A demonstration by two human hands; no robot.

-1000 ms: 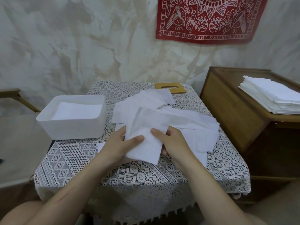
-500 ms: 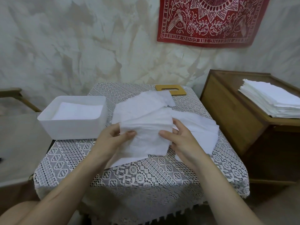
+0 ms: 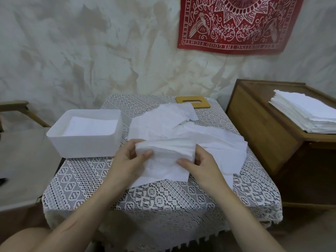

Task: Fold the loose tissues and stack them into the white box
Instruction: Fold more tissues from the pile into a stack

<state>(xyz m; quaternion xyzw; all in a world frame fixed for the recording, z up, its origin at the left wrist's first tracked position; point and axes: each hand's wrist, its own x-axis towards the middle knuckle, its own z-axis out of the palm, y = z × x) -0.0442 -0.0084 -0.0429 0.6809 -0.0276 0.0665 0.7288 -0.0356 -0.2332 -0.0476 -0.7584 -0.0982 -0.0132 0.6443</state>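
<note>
A white tissue (image 3: 167,157) is held over the lace-covered table (image 3: 160,200), doubled over along its top edge. My left hand (image 3: 130,160) pinches its left side between thumb and fingers. My right hand (image 3: 201,163) pinches its right side the same way. More loose tissues (image 3: 181,126) lie spread behind and to the right of it. The white box (image 3: 85,133) stands at the table's left edge, with folded tissue lying flat inside.
A wooden lid with a slot (image 3: 192,101) lies at the table's back edge. A wooden cabinet (image 3: 272,128) to the right carries a tall stack of tissues (image 3: 305,111). A red cloth (image 3: 236,22) hangs on the wall. A wooden chair arm (image 3: 16,106) is at far left.
Both hands have lifted the tissue off the pile and brought its upper edge over toward me, so it now hangs folded between them. The view has shifted slightly.
</note>
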